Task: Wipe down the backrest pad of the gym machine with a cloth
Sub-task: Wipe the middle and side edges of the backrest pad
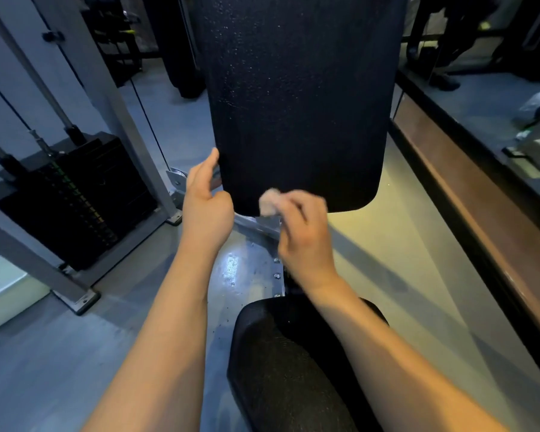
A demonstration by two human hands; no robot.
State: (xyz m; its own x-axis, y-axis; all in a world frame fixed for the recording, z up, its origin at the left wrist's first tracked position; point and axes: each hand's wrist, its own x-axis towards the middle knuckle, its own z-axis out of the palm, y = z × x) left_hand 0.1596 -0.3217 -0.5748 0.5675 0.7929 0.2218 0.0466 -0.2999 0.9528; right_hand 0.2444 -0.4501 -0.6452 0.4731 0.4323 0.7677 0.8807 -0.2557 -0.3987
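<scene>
The black backrest pad [296,98] stands upright in the middle of the view, its surface speckled with droplets. My right hand [303,235] pinches a small crumpled pale cloth [270,202] against the pad's lower edge; the hand is blurred. My left hand [205,198] is at the pad's lower left edge, thumb near the rim and fingers curled behind it, so the grip is partly hidden. The black seat pad [281,363] lies below, between my forearms.
A weight stack [75,201] in a grey steel frame [119,120] stands at the left with cables running up. A brown ledge [468,194] and mirror run along the right. A bolted metal bracket [276,269] joins seat and backrest. Grey floor lies around.
</scene>
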